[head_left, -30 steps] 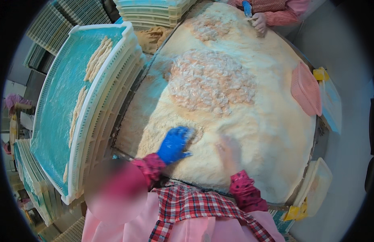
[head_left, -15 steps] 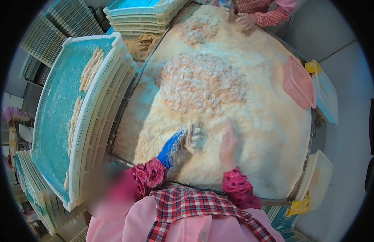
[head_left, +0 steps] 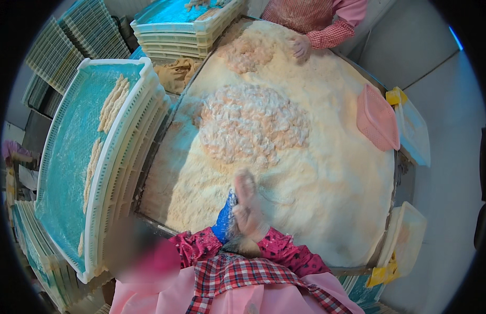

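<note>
My left hand [head_left: 225,219], in a blue glove dusted with flour, is low at the middle of the flour bed [head_left: 327,204], its fingers hidden behind my right hand [head_left: 247,208]. The pale right hand is pressed against it, fingers together and slightly blurred; whatever lies between them cannot be made out. Just beyond them is a wet, pinkish, lumpy heap [head_left: 253,123]. A smaller heap [head_left: 245,52] lies farther back. To my left, a stack of white trays [head_left: 144,73] carries a blue-lined top with pale floured strips [head_left: 113,103] in rows.
A co-worker's hand [head_left: 301,49] rests at the far edge of the bed. A pink basket [head_left: 377,118] sits on the right, beside clear bins [head_left: 410,133]. More stacked trays [head_left: 169,42] and a brown cloth [head_left: 175,73] stand at the back left.
My right hand has moved leftward onto my left hand, covering its fingers and the floury piece seen there half a second ago. The co-worker's hand shifted; the view moved slightly.
</note>
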